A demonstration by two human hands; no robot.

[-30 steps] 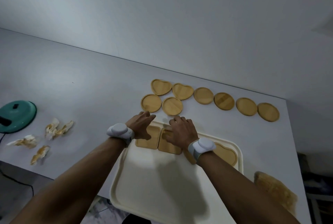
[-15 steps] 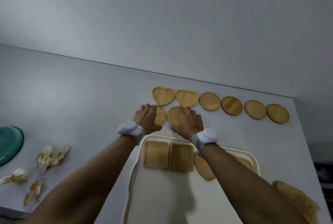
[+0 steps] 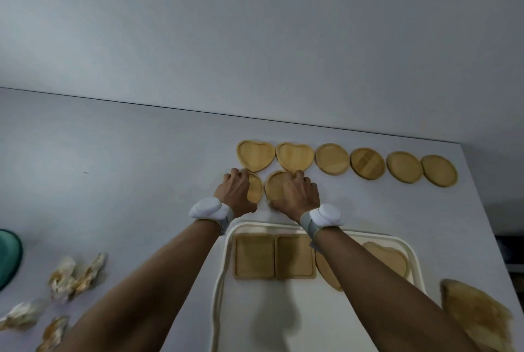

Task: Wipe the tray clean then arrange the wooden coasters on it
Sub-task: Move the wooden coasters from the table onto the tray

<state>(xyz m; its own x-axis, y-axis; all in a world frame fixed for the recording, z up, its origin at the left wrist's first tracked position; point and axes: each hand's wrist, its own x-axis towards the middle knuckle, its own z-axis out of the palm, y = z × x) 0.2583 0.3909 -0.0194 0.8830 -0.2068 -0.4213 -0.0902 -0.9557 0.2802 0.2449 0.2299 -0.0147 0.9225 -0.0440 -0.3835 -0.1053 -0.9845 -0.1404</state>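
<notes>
A cream tray (image 3: pixel 224 266) lies at the table's near edge. On it sit two square wooden coasters (image 3: pixel 255 256) side by side and two heart-shaped ones (image 3: pixel 388 256), partly hidden by my right forearm. Beyond the tray my left hand (image 3: pixel 235 191) covers a round coaster (image 3: pixel 254 187), fingers curled over its far rim. My right hand (image 3: pixel 297 193) grips a second round coaster (image 3: pixel 276 185) next to it. Behind them runs a row of two heart coasters (image 3: pixel 256 155) and several round coasters (image 3: pixel 404 166).
Crumpled, stained paper wipes (image 3: pixel 73 275) lie at the left. A teal lid-like object (image 3: pixel 8 255) sits at the far left edge. A tan cloth (image 3: pixel 476 312) lies right of the tray. The wall stands close behind the coaster row; the table ends at the right.
Both hands left the square coasters on the tray and reached forward onto the two round coasters just beyond it. The view tilted, so the tray sits lower in frame.
</notes>
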